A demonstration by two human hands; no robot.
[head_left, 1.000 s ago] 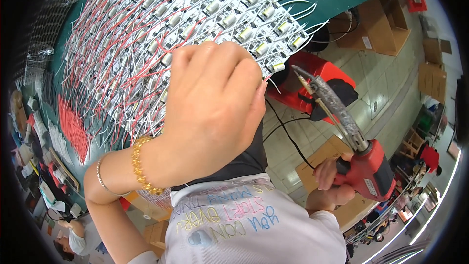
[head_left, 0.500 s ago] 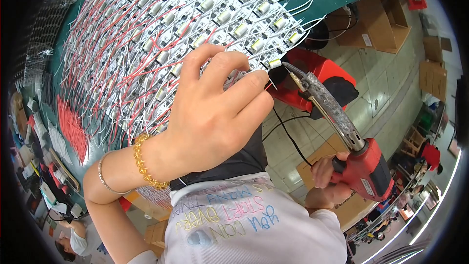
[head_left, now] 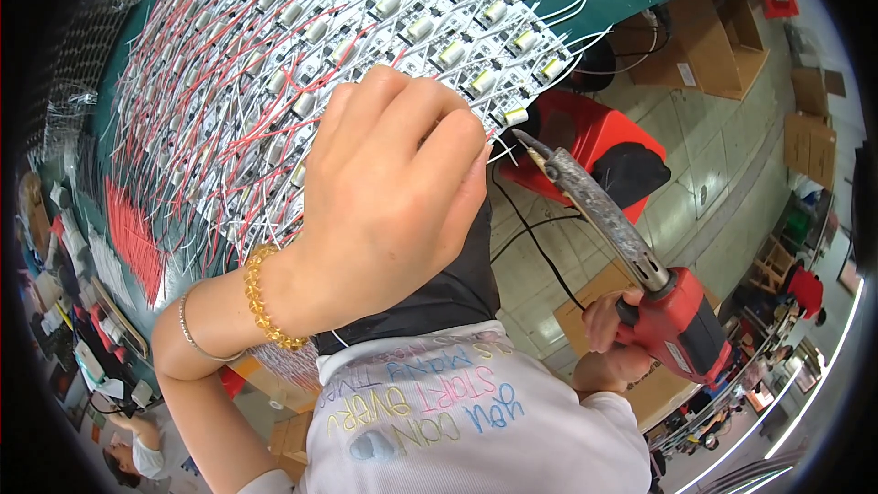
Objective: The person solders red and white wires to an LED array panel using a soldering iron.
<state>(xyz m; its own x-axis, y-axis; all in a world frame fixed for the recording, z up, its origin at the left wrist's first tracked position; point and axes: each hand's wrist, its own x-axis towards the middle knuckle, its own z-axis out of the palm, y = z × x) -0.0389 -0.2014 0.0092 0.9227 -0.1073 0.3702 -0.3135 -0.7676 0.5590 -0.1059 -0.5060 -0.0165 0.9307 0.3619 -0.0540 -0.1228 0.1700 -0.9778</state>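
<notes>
A panel of white circuit boards [head_left: 430, 55], set with rows of pale cylindrical parts, lies on the green table. Many red and white wires [head_left: 247, 142] run across it. My left hand [head_left: 393, 165] is over the panel's near edge, knuckles up and fingers curled together; its fingertips, and whatever they pinch, are hidden. In my right hand [head_left: 617, 338] is a red and black soldering gun [head_left: 681, 320], held by its handle. Its tip points up and left to the panel's near right corner, close to a white wire end beside my left fingers; contact cannot be made out.
Bundled red wires [head_left: 135, 242] lie at the table's left. A red stool [head_left: 590, 133] with a black covering stands beyond the iron. Open cardboard boxes [head_left: 704, 41] sit on the floor at right. A black cord [head_left: 540, 252] hangs below the stool. Another person [head_left: 137, 448] is at lower left.
My left hand has drawn slightly left, its fingers curling closer together. The soldering gun's tip has shifted a little left and down, from beside the corner part to the panel's edge.
</notes>
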